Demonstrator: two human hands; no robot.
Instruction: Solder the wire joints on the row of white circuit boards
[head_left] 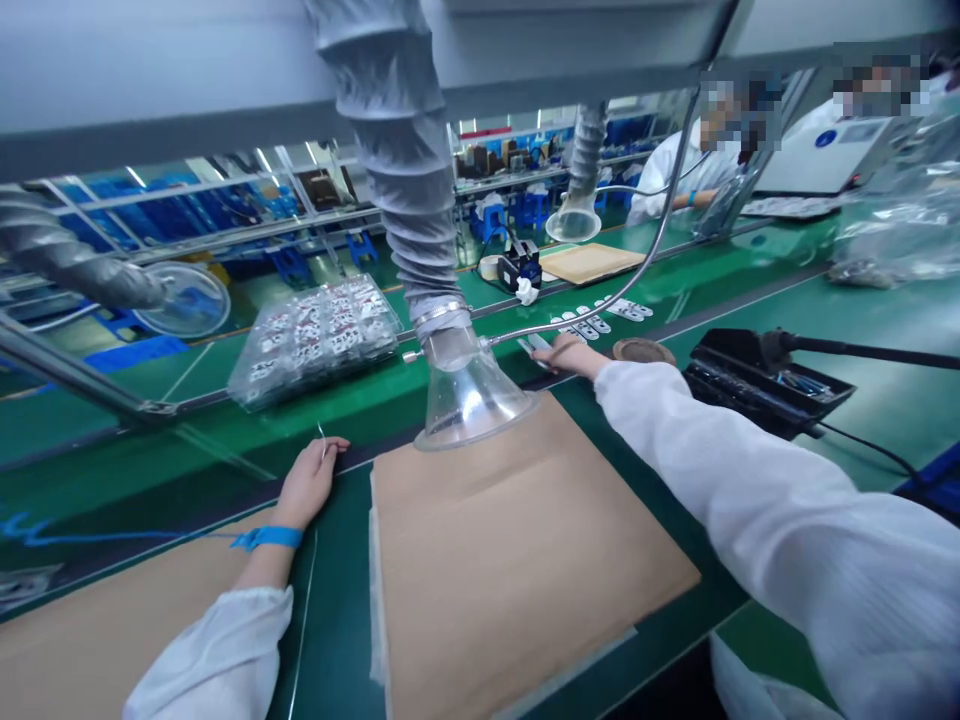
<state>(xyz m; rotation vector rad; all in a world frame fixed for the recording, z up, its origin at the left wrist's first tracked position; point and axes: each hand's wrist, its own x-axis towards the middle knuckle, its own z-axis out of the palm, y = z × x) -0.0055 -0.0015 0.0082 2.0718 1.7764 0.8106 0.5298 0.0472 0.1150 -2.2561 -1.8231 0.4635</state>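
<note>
My left hand (pixel 309 480) rests on the green bench left of a brown board (pixel 510 560), fingers closed in a pinch on a thin wire that sticks up from them. A blue strap (pixel 266 538) circles that wrist. My right hand (pixel 570 355) reaches far forward past the board, fingers laid on a small white part (pixel 536 343) at the edge of the green belt. More small white parts (pixel 600 318) lie in a row just beyond it. A clear funnel hood (pixel 472 395) hangs between my hands.
A grey flexible duct (pixel 405 170) drops to the hood. A plastic tray of parts (pixel 319 335) sits at the left on the belt. A black tool stand (pixel 757 380) and a brown round pad (pixel 643 350) are at right. Two people in white work at the far right.
</note>
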